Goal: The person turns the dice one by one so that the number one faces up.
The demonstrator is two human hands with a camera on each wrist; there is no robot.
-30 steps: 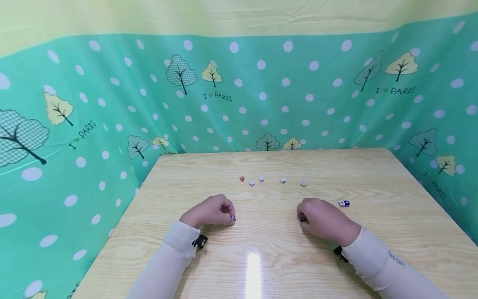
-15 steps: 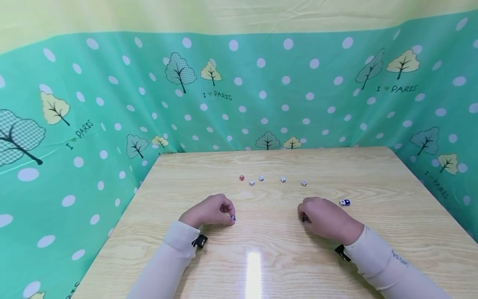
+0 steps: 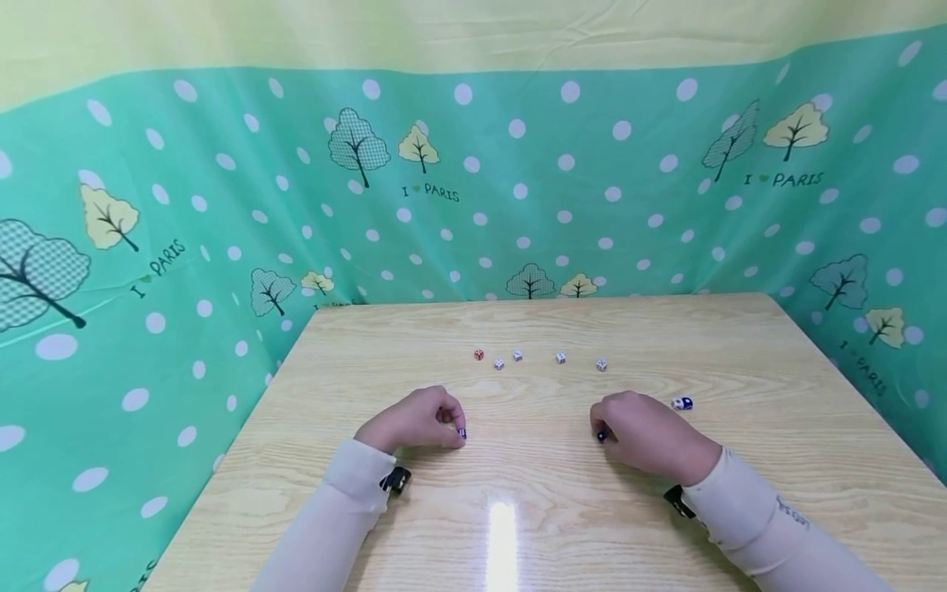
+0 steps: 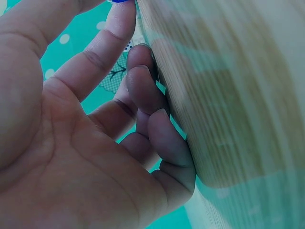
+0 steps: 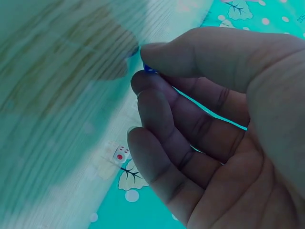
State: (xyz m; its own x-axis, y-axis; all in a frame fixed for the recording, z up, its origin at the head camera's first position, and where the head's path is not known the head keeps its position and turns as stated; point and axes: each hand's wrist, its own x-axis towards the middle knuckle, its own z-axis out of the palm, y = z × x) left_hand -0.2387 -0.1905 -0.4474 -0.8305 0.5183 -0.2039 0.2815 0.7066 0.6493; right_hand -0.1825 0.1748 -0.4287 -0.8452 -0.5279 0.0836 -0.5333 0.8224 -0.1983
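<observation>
My left hand (image 3: 422,418) pinches a small blue die (image 3: 462,432) between thumb and index finger, low over the tabletop. Only a sliver of that die shows at the top of the left wrist view. My right hand (image 3: 644,432) holds another dark blue die (image 3: 602,436), mostly covered by its fingertips; the right wrist view shows its blue edge (image 5: 149,69) between thumb and index finger. Just beyond the right hand, a white die (image 3: 676,404) and a blue die (image 3: 687,403) lie side by side. In the right wrist view a white die (image 5: 121,153) shows past the lower fingers.
Farther back on the wooden table (image 3: 414,337) lie a red die (image 3: 479,355) and several white dice, among them one (image 3: 499,364) near the red die and one (image 3: 602,364) farthest right. A green dotted curtain (image 3: 459,189) stands behind and beside the table.
Both hands stay nearly in place. The die in my right hand sits slightly lower and seems turned, a white dot now showing on it. The loose dice have not moved.
</observation>
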